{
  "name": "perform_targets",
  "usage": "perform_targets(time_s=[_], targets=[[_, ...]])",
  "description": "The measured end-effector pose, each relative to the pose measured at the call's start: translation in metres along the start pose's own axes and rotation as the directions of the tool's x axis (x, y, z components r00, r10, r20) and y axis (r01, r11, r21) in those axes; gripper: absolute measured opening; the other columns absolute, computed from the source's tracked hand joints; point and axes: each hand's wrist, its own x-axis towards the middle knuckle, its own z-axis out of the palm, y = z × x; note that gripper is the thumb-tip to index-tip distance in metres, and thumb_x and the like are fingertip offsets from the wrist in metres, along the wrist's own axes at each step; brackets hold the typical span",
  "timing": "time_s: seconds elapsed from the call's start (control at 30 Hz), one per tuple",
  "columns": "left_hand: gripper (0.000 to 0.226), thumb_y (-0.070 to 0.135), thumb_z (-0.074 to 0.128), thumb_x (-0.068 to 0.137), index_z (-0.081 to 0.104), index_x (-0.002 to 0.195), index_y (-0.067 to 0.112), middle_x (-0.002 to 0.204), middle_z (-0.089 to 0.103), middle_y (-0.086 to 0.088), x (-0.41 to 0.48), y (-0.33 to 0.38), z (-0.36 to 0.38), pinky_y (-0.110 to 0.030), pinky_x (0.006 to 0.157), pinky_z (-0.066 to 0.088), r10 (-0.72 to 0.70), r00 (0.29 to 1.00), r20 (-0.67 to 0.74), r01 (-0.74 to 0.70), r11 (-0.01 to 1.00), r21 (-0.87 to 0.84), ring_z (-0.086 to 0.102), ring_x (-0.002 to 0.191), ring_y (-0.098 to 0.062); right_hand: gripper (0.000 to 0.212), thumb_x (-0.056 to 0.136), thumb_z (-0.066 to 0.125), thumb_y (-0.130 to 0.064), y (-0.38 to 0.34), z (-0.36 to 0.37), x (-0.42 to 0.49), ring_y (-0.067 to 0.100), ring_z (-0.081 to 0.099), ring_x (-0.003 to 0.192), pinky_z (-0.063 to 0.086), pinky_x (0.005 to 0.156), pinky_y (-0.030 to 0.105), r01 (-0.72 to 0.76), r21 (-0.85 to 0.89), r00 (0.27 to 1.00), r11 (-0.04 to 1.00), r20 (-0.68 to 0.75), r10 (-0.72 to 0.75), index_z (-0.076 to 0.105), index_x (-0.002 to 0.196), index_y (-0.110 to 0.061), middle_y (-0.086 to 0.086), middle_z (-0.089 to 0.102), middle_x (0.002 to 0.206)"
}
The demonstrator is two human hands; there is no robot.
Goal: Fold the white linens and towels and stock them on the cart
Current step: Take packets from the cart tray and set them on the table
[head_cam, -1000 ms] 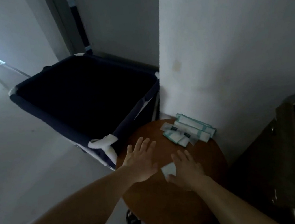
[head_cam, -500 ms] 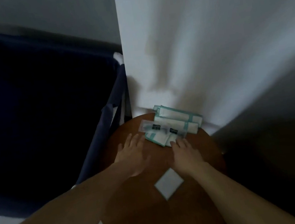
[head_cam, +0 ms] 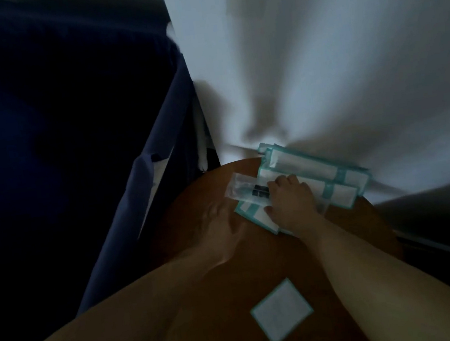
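Note:
No linen or towel shows in this dim head view. On a round brown table [head_cam: 276, 258] a pile of white packets with teal edges [head_cam: 313, 166] lies against the wall. My right hand [head_cam: 292, 204] sits on the near end of the pile, fingers curled over the packets, beside a clear sachet [head_cam: 244, 189] with a black piece in it. My left hand [head_cam: 220, 228], blurred, lies flat on the tabletop just left of the pile. A small white square packet [head_cam: 281, 310] rests alone near the table's front.
A navy fabric cart bin [head_cam: 146, 195] stands close against the table's left side, its inside dark. A white wall [head_cam: 317, 56] rises right behind the table. A dark object fills the right edge.
The view has closed in on the table. My right hand has reached forward from the packets' near edge onto the pile and curled over it. My left hand stays on the tabletop.

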Motion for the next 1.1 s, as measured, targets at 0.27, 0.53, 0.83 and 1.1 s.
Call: perform_targets(time_s=[0.27, 0.53, 0.83, 1.1], targets=[[0.053, 0.041, 0.05, 0.098, 0.039, 0.146, 0.02, 0.143, 0.044, -0.004, 0.018, 0.021, -0.002, -0.042, 0.11, 0.036, -0.056, 0.997, -0.059, 0.049, 0.993, -0.111, 0.04, 0.131, -0.021, 0.028, 0.097, 0.045, -0.027, 0.01, 0.008, 0.014, 0.026, 0.049, 0.112, 0.039, 0.09, 0.038, 0.1, -0.014, 0.991, 0.995, -0.09, -0.101, 0.061, 0.118, -0.018, 0.005, 0.061, 0.117], [0.071, 0.044, 0.052, 0.096, 0.023, 0.154, 0.015, 0.159, 0.025, -0.006, 0.045, 0.032, -0.02, -0.039, 0.121, 0.019, 0.101, 0.985, -0.14, -0.083, 0.989, 0.126, 0.017, 0.148, -0.022, 0.019, 0.074, 0.079, -0.006, 0.038, -0.007, -0.012, 0.03, 0.06, 0.076, 0.053, 0.064, 0.037, 0.368, 0.117, 0.862, 0.922, -0.415, -0.292, 0.076, 0.092, -0.012, 0.007, 0.069, 0.084], [0.039, 0.051, 0.059, 0.092, 0.064, 0.11, 0.016, 0.106, 0.071, -0.003, 0.029, 0.055, -0.006, -0.038, 0.08, 0.054, -0.306, 0.923, 0.233, 0.359, 0.472, -0.805, 0.069, 0.092, -0.02, 0.016, 0.085, 0.072, -0.015, 0.04, -0.007, -0.043, 0.028, 0.06, 0.087, 0.052, 0.069, 0.039, 0.218, 0.39, 0.906, 0.895, -0.423, -0.037, 0.072, 0.101, -0.01, 0.008, 0.065, 0.091], [0.025, 0.021, 0.057, 0.098, 0.064, 0.114, 0.003, 0.105, 0.073, -0.016, 0.022, 0.068, 0.012, -0.035, 0.077, 0.06, -0.267, 0.916, 0.299, 0.362, 0.234, -0.902, 0.071, 0.094, -0.029, 0.018, 0.095, 0.061, -0.024, 0.048, 0.024, -0.048, 0.03, 0.061, 0.09, 0.049, 0.079, 0.039, 0.087, 0.495, 0.936, 0.864, -0.338, 0.099, 0.072, 0.095, -0.009, 0.011, 0.067, 0.092]])
